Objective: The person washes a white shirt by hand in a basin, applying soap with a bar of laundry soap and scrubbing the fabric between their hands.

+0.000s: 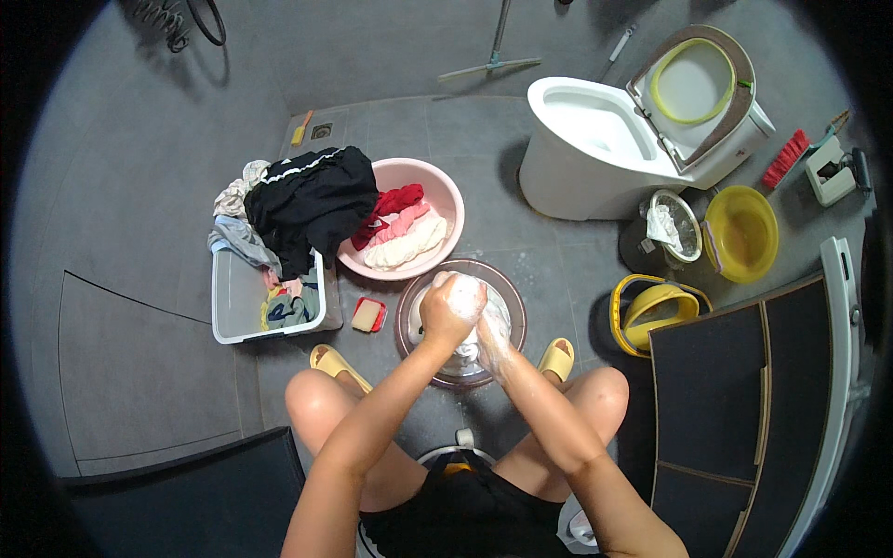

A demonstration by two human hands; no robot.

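Over a brown translucent basin (519, 305), my left hand (444, 314) is closed around a wet, foamy white cloth (497, 301). My right hand (494, 335) presses against the same cloth from the right, with lather over the fingers and wrist. Part of the cloth hangs down into the basin between my wrists. Left of the basin, a bar of soap (364, 317) rests on a red soap dish (380, 317). Just behind stands a pink basin (453, 209) holding red, pink and cream garments (404, 240).
A storage bin (231, 296) at left is heaped with clothes, and a black garment (314, 202) overhangs the pink basin. A toilet (572, 174), a trash bin (635, 247), a yellow basin (764, 234) and a yellow-rimmed bucket (617, 314) stand at right. A dark cabinet (711, 390) borders the right side.
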